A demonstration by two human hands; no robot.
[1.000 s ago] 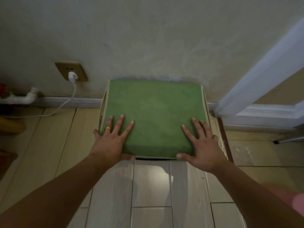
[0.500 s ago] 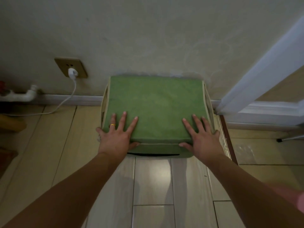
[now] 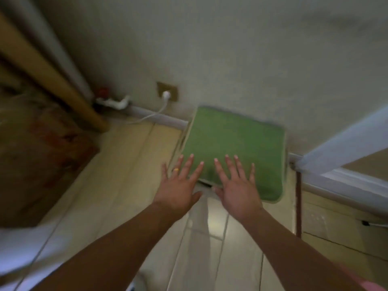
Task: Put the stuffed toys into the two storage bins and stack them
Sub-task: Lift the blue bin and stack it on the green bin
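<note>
Green storage bin (image 3: 233, 148) sits against the wall at twelve o'clock; left hand (image 3: 178, 185) and right hand (image 3: 237, 185) hover flat, fingers spread, grasping nothing; stacking looks finished; next, likely withdrawing.

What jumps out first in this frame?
The green bin, lid closed, against the wall at centre. Both hands lie open with fingers spread at its near edge: left hand with a ring, right hand beside it. A white plug sits in the wall socket to the left.
</note>
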